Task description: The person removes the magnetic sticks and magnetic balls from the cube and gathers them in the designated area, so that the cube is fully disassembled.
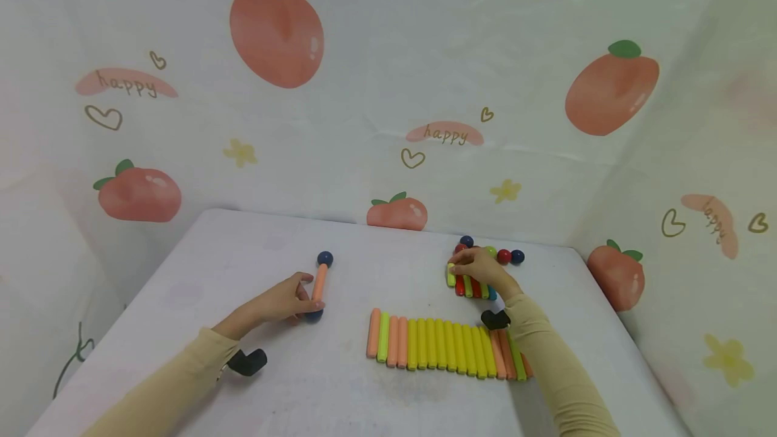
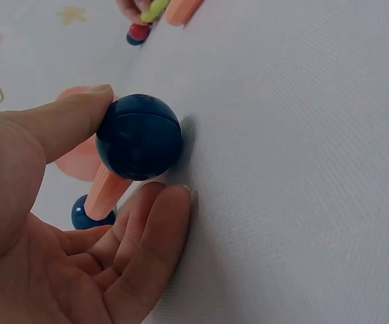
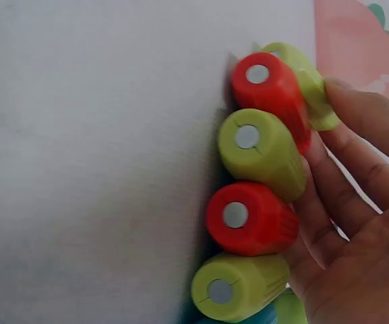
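On the left side of the table, my left hand [image 1: 282, 299] holds the near dark blue ball [image 2: 139, 137] between thumb and curled fingers. An orange magnetic stick [image 1: 320, 284] runs from that ball to a second dark blue ball [image 1: 325, 259] at its far end. Over at the back right, my right hand [image 1: 482, 270] pinches a yellow-green magnetic stick [image 3: 318, 91] at the left end of a short row. Beside it lie red [image 3: 252, 217] and green sticks [image 3: 261, 152] in turn, with metal discs in their ends. A blue stick is partly hidden at the row's other end.
A long row of yellow sticks [image 1: 449, 344] lies nearer, with orange and green ones at both ends; my right sleeve [image 1: 546, 363] covers part of it. Behind the right hand sit several balls, including a red one [image 1: 504, 257] and a dark blue one [image 1: 517, 257]. A printed curtain [image 1: 364, 86] hangs behind.
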The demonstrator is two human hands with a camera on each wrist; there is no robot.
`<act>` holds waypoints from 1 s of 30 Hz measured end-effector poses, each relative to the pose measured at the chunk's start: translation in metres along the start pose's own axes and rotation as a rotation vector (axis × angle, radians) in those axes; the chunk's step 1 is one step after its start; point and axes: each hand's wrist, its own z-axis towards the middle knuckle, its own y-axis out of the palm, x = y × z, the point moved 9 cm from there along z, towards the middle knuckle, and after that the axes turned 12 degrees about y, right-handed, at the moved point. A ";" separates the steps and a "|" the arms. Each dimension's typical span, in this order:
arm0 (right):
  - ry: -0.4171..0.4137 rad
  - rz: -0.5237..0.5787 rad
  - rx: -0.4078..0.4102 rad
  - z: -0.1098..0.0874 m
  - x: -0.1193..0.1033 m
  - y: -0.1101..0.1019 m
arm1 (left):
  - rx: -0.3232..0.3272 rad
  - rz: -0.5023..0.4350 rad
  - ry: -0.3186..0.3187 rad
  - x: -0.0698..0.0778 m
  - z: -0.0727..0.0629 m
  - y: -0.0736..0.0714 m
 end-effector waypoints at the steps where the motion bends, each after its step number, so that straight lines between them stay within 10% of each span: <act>1: -0.003 -0.014 0.002 0.000 0.000 0.001 | -0.002 0.007 0.010 0.000 0.000 0.000; 30: -0.015 -0.077 0.011 -0.001 -0.011 0.002 | 0.111 -0.023 0.021 -0.004 -0.006 0.002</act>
